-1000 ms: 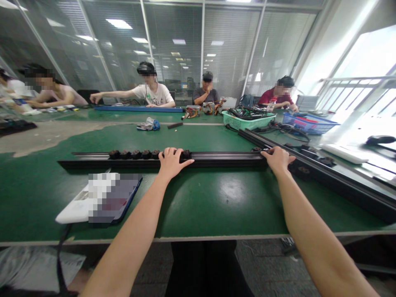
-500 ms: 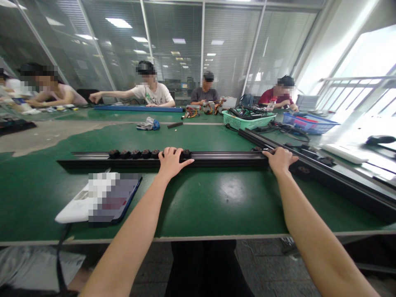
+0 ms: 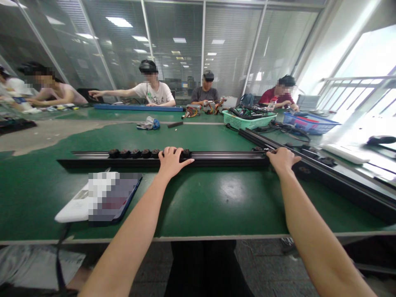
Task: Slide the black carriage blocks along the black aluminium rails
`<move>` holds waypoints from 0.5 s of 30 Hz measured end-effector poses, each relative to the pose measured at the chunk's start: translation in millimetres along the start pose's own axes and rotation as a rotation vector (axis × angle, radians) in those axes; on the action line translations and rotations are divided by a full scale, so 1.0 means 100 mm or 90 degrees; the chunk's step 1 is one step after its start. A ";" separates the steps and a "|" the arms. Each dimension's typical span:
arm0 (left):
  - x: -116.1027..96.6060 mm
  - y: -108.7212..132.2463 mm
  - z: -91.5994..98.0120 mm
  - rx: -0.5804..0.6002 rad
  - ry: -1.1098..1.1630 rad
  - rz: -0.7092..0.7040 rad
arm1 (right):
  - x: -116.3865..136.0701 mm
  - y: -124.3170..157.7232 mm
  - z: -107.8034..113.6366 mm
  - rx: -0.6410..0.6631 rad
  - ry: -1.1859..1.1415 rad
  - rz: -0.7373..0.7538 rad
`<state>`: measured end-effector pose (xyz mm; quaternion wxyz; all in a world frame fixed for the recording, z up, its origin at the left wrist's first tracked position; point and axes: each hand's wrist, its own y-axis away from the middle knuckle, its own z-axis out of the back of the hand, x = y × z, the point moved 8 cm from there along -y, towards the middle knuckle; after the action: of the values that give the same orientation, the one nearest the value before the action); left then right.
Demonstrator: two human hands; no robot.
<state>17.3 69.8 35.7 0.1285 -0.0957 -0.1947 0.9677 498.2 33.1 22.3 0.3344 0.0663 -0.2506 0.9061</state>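
Note:
A long black rail point(image 3: 229, 159) lies across the green table, with a row of round black pieces point(image 3: 136, 154) along its left half. My left hand point(image 3: 171, 161) is over the rail beside these pieces, its fingers curled across the top and its thumb stretched to the right. At the rail's right end is my right hand point(image 3: 281, 159), fingers bent down and thumb pointing left; what they hold there is hidden. A second black rail point(image 3: 346, 185) slants away at the right, close to that hand, with dark pieces along it.
In front of the rail at left lie a white device point(image 3: 77, 204) and a dark tablet-like thing point(image 3: 131, 194). Behind are a crumpled cloth point(image 3: 148, 123), a green basket point(image 3: 247, 120) of cables and a blue basket point(image 3: 312, 123). Several people sit across the table.
My right hand has shifted slightly to the right at the rail's end. My left hand stays in place on the rail.

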 end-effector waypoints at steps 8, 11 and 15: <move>0.01 0.00 0.00 -0.006 0.001 -0.002 | -0.11 0.03 0.05 -0.004 0.015 -0.069; 0.01 0.00 0.00 -0.005 0.001 0.001 | -0.15 0.03 0.08 -0.021 0.001 -0.083; 0.01 0.00 -0.01 -0.002 -0.002 -0.002 | -0.18 0.04 0.16 -0.036 -0.008 -0.101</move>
<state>16.7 71.0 34.3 0.1297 -0.0943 -0.1963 0.9673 509.4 12.3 29.2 0.4051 0.0820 -0.2724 0.8689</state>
